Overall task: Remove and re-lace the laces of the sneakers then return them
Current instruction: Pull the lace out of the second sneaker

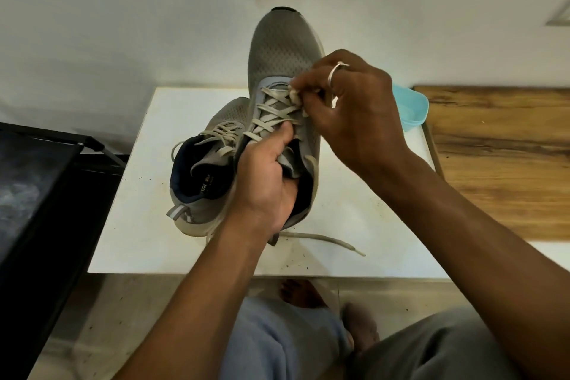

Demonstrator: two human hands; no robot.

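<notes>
I hold a grey mesh sneaker (282, 49) up above the white table (138, 194), toe pointing away. My left hand (265, 182) grips it at the tongue and collar, thumb on the lower laces. My right hand (345, 105) pinches the beige lace (271, 111) at the eyelets on the shoe's right side, near the top crossings. A loose lace end (327, 241) trails down onto the table. The second grey sneaker (203, 170), laced, with a dark blue lining, stands on the table just left of the held one.
A light blue plastic container (411, 108) sits behind my right hand at the table's right edge. A wooden surface (499, 157) adjoins on the right. A black rack (40, 182) stands to the left. My knees and bare feet are below the table's front edge.
</notes>
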